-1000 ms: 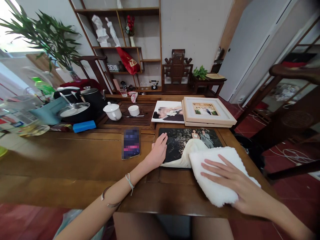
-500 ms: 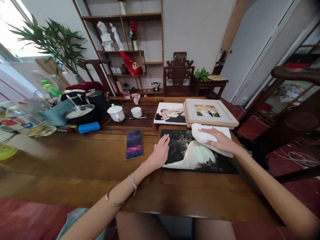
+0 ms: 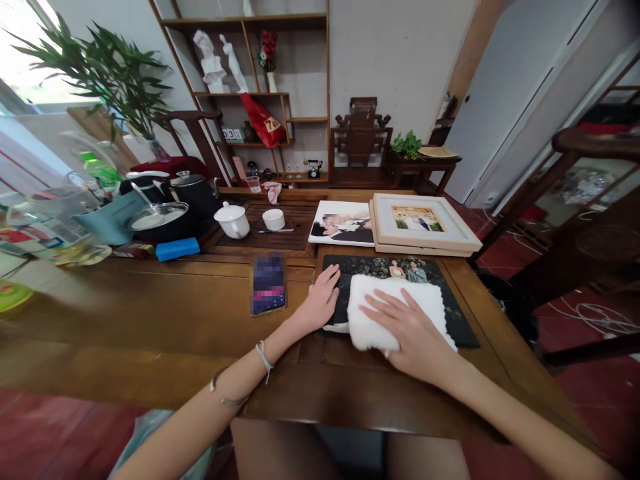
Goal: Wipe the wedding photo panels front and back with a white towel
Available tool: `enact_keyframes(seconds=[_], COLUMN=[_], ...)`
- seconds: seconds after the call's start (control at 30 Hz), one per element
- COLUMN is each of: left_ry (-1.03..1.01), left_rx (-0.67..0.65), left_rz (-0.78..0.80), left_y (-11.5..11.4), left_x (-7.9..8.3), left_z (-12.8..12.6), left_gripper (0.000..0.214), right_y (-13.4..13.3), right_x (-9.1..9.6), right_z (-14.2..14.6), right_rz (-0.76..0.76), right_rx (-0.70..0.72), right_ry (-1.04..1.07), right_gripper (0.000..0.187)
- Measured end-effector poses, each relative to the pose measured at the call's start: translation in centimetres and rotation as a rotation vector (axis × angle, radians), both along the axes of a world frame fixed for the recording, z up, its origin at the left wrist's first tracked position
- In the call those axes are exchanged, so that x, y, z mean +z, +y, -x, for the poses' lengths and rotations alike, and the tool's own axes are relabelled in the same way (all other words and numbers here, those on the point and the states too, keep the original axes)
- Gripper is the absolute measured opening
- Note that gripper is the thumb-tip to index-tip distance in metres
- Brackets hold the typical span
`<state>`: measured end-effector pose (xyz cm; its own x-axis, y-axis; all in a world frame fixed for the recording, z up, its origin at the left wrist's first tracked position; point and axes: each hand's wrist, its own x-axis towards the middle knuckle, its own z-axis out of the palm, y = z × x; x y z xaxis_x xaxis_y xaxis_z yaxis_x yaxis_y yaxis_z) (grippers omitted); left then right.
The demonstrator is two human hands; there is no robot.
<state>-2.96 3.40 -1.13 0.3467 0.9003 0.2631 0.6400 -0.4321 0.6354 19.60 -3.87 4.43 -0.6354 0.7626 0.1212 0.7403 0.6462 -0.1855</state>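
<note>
A dark photo panel [image 3: 463, 327] with a couple pictured near its top lies flat on the wooden table. My left hand [image 3: 320, 300] rests on the panel's left edge, fingers stretched out and holding nothing. Across the panel's middle and lower edge spreads a white fluffy cloth [image 3: 425, 297], hiding much of the picture. On top of the cloth my right hand [image 3: 410, 333] lies flat with its fingers spread, pressing it down. A phone [image 3: 269, 283] lies to the left of my left hand.
Behind the panel are a smaller photo print [image 3: 343, 223] and stacked light wood frames [image 3: 425, 223]. A lidded white cup [image 3: 233, 220] and a small white bowl [image 3: 273, 219] stand on the tea tray. Further left are a blue block [image 3: 178, 249], a dark kettle [image 3: 193, 200] and a pan.
My right hand and the white cloth have moved left and toward me, from the panel's top right to its middle and lower edge. The pictured couple is now uncovered. My left hand stays put.
</note>
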Motion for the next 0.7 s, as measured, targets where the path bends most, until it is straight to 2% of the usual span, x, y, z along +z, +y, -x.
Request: enact_keyframes(seconds=[0.1, 0.17, 0.27, 0.37, 0.43, 0.53, 0.63, 0.7], left_ry=[-0.058, -0.098, -0.135, -0.143, -0.130, -0.058, 0.026, 0.050], left_rx=[0.014, 0.038, 0.054, 0.051, 0.065, 0.064, 0.032, 0.017], left_rz=[-0.011, -0.001, 0.002, -0.003, -0.016, -0.055, -0.076, -0.081], left_y=[0.3, 0.3, 0.4, 0.3, 0.2, -0.2, -0.5, -0.6], left_x=[0.4, 0.7, 1.0, 1.1, 1.1, 1.1, 0.8, 0.6], left_z=[0.1, 0.2, 0.3, 0.2, 0.1, -0.1, -0.2, -0.3], left_gripper=[0.043, 0.042, 0.041, 0.041, 0.041, 0.039, 0.042, 0.042], right_y=[2.1, 1.9, -0.6, -3.1, -3.2, -1.0, 2.7, 5.1], right_x=[-0.1, -0.3, -0.5, -0.4, -0.1, 0.3, 0.6, 1.1], right_z=[1.4, 3.1, 5.6, 6.6, 5.7, 2.8, -0.3, -1.5], right_rz=[-0.024, -0.050, -0.064, -0.023, 0.029, 0.085, 0.043, 0.081], right_rx=[-0.147, -0.180, -0.105, 0.015, 0.051, 0.019, -0.138, -0.247], right_ry=[-0.006, -0.027, -0.023, 0.004, 0.027, 0.085, 0.182, 0.282], right_gripper=[0.071, 0.071, 0.075, 0.078, 0.077, 0.070, 0.057, 0.042])
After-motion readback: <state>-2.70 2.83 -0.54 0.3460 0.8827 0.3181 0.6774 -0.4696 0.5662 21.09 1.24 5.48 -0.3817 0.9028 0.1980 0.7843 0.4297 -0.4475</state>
